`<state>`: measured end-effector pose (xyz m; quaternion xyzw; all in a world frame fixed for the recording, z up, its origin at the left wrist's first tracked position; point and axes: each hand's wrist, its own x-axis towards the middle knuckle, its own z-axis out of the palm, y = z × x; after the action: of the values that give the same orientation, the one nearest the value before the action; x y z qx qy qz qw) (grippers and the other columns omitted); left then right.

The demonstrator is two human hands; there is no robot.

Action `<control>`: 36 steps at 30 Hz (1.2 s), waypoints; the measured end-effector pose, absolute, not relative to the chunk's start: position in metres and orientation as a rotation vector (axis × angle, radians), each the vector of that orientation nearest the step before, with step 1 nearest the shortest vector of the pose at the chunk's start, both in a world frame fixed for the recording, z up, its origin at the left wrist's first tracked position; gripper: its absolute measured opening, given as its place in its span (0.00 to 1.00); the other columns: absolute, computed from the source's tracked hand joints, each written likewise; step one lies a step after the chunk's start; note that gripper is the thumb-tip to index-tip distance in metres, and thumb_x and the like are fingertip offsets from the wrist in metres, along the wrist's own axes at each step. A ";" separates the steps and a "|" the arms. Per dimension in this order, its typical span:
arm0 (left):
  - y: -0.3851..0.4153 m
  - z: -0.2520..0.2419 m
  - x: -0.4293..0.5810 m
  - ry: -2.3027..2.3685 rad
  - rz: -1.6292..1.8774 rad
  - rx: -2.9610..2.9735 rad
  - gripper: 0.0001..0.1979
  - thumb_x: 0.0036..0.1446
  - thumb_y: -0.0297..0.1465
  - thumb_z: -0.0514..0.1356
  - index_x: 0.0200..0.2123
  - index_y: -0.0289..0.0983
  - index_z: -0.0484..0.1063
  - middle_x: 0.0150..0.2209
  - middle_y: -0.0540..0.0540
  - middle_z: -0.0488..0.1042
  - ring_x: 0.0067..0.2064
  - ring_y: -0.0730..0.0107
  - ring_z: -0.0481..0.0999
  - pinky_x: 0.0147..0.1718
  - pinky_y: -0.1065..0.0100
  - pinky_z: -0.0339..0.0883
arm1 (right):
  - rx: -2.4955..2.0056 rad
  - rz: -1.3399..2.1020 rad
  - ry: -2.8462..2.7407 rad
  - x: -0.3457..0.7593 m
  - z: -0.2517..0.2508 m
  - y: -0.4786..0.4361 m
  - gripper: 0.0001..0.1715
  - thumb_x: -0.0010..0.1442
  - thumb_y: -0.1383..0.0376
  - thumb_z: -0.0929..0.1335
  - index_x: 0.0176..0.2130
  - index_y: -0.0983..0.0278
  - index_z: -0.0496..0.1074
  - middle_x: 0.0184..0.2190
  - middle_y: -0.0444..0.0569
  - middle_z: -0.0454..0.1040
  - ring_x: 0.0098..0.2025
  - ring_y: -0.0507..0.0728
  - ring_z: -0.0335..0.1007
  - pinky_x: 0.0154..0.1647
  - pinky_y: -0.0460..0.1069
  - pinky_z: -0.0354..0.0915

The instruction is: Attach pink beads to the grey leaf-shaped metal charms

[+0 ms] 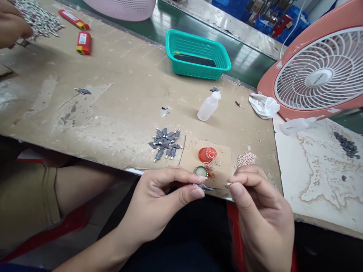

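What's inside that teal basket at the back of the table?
A dark flat sheet lies on the bottom of the teal basket. Its near wall hides the front strip of the bottom, so anything small there cannot be seen.

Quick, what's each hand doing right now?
Left hand: closed, pinching a small dark leaf-shaped piece.
Right hand: closed in a pinch; contents too small to tell.

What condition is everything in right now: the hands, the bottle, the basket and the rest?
left hand, pinching a dark leaf-shaped piece
right hand, fingertips pinched; what they grip is too small to tell
squeeze bottle, lying on its side
red cap, loose, resting on cardboard
green basket, upright, open
white cloth, crumpled
fan, tilted; spinning or not, cannot tell
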<state>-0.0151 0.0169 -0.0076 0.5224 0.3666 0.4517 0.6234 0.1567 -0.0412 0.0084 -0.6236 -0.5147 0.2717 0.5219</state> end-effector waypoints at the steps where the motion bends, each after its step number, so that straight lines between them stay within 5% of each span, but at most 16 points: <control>1: 0.016 -0.007 -0.014 0.843 1.033 1.199 0.16 0.50 0.20 0.70 0.34 0.50 0.84 0.32 0.55 0.84 0.34 0.74 0.83 0.36 0.80 0.77 | -1.505 0.615 -1.258 0.154 0.009 -0.045 0.04 0.62 0.67 0.70 0.38 0.57 0.76 0.37 0.45 0.69 0.40 0.53 0.68 0.35 0.46 0.66; 9: 0.009 -0.004 -0.008 0.807 1.035 1.218 0.16 0.49 0.19 0.71 0.34 0.49 0.85 0.32 0.52 0.84 0.33 0.69 0.83 0.35 0.73 0.80 | -1.524 0.394 -1.419 0.146 0.011 -0.055 0.07 0.59 0.70 0.71 0.38 0.57 0.76 0.33 0.45 0.70 0.37 0.54 0.68 0.32 0.49 0.66; 17: 0.005 -0.004 -0.005 0.807 1.027 1.242 0.18 0.50 0.18 0.70 0.35 0.50 0.84 0.33 0.55 0.84 0.34 0.76 0.83 0.36 0.79 0.77 | -1.503 0.341 -1.482 0.147 0.011 -0.056 0.09 0.59 0.71 0.71 0.39 0.58 0.75 0.32 0.44 0.72 0.36 0.54 0.69 0.31 0.48 0.66; 36: 0.004 -0.003 0.002 0.808 1.094 1.346 0.15 0.50 0.16 0.70 0.34 0.43 0.85 0.32 0.52 0.85 0.33 0.74 0.83 0.36 0.77 0.77 | -1.490 0.329 -1.490 0.151 0.004 -0.056 0.09 0.60 0.73 0.70 0.39 0.60 0.75 0.33 0.42 0.71 0.37 0.50 0.69 0.37 0.46 0.67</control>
<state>0.0020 0.0042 -0.0028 0.5749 0.3450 0.4673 0.5763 0.1512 -0.0556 0.0039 -0.6118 -0.6115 0.1351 0.4832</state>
